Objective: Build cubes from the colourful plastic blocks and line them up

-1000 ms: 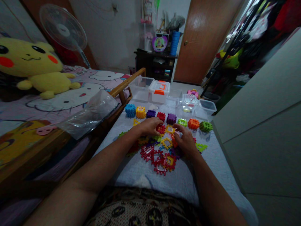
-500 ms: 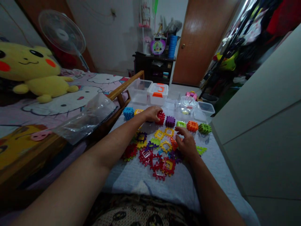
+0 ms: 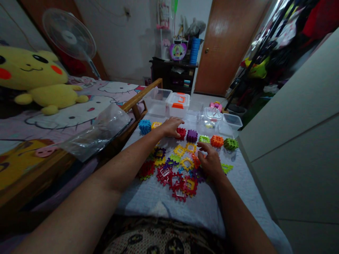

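Note:
My left hand [image 3: 171, 127] is beside a red stack of toothed plastic building pieces [image 3: 181, 133], its fingers spread and its thumb near the stack's left side. Whether the thumb touches the stack I cannot tell. My right hand [image 3: 210, 160] hovers low at the right of a loose pile, fingers apart and holding nothing. In that pile lie yellow frame pieces [image 3: 187, 164], red window pieces [image 3: 176, 180] and a green piece [image 3: 227, 168]. The row of stacks also has blue [image 3: 144, 126], purple [image 3: 192, 135], orange [image 3: 217, 141] and dark green [image 3: 231, 144] ones.
Behind the row stand a clear bin [image 3: 159, 102], a box with orange latches [image 3: 178, 106] and smaller clear containers [image 3: 232, 121]. A wooden bed rail [image 3: 135, 102] with a plastic bag [image 3: 97, 132] borders the left, a pale cabinet [image 3: 293, 141] the right.
My left fingers have come away from the top of the red stack and spread open. The right hand and the loose pieces look unchanged.

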A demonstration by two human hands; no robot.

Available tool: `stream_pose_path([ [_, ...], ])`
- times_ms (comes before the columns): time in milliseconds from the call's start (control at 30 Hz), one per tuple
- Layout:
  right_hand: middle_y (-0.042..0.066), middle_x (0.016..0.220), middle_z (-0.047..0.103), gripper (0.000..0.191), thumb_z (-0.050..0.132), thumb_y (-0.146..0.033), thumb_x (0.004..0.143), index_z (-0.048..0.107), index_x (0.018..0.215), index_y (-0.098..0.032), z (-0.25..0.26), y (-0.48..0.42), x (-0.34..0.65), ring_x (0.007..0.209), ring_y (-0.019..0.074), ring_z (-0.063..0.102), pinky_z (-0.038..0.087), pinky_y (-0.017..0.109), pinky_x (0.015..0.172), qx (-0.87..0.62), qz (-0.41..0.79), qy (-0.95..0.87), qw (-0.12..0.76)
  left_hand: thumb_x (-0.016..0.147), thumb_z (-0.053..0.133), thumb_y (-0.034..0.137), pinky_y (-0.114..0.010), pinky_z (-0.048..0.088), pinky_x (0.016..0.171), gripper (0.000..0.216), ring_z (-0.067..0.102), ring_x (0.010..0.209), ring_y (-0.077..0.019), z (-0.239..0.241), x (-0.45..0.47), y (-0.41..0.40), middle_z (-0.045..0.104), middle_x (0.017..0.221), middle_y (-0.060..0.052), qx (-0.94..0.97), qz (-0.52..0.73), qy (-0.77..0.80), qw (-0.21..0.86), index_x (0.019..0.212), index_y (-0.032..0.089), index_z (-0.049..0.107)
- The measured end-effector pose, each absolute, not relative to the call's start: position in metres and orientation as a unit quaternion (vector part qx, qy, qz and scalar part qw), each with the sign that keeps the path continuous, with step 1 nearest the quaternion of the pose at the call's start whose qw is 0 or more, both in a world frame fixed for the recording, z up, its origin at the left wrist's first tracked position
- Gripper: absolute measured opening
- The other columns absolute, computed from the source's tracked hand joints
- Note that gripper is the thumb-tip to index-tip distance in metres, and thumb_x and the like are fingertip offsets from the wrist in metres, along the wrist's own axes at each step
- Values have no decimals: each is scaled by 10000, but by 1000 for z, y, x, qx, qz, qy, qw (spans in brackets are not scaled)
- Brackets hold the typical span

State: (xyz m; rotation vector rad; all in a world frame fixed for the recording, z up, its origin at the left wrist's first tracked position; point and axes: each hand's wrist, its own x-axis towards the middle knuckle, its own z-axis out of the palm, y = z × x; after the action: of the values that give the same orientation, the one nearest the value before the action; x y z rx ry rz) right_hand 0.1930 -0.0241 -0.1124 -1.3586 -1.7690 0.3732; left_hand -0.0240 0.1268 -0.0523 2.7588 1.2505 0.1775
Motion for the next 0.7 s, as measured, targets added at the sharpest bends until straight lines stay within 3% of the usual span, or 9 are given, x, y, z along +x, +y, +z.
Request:
stream_pose_path([
  [200, 97, 1031, 691, 310, 518, -185, 813, 632, 1101, -184, -112, -26, 192, 921, 223, 638, 507, 417, 869, -532, 150, -728, 405, 814, 661, 271, -402, 331, 1101, 500, 468, 1274, -250, -32, -66, 69, 566, 1349, -101, 918, 128, 373, 48, 1291, 193, 533],
  [400, 92, 1011, 679, 179, 549, -251, 860, 665, 984, -195, -111, -27, 189, 978, 240, 612, 476, 418, 898, -500, 173, -770, 356, 881, 568, 174, -426, 388, 1064, 307, 529, 1195, -236, -47, -106, -11, 630, 1242, -110, 923, 128, 346, 105, 1185, 188, 606],
  [567, 61, 946, 631, 142, 587, -305, 887, 677, 824, -214, -95, -37, 179, 926, 221, 561, 436, 410, 889, -432, 195, -839, 267, 868, 619, 240, -476, 403, 1060, 326, 510, 1228, -257, -66, -113, -56, 609, 1268, -96, 914, 138, 362, 119, 1194, 230, 611],
  [700, 54, 958, 598, 166, 668, -382, 852, 683, 827, -219, -85, -46, 165, 955, 231, 521, 406, 440, 913, -388, 194, -879, 195, 841, 673, 317, -484, 409, 1053, 329, 496, 1228, -280, -74, -112, -72, 598, 1254, -104, 909, 149, 374, 111, 1153, 223, 622],
])
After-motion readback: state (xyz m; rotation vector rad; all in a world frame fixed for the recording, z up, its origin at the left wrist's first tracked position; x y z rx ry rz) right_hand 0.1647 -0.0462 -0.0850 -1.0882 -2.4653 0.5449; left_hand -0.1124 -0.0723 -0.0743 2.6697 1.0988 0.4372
